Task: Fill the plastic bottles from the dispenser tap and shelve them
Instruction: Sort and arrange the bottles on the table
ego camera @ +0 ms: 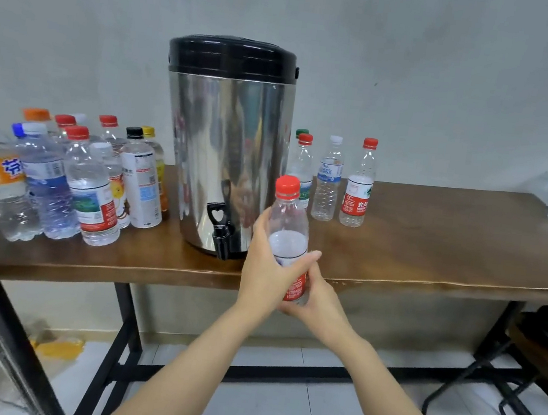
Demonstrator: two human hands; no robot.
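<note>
Left grip (265, 268) wraps the bottle (290, 219) mid-body, and right grip (319, 302) curls round its base. It's capped, over the worktop's (433, 247) front edge, just right of the tap (221, 237).

body: person | left hand (266, 275): bare | right hand (321, 304): bare | forearms: bare to frame edge

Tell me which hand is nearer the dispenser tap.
Left. The left hand grips the bottle just right of the tap; the right hand holds its base, farther right and lower.
</note>
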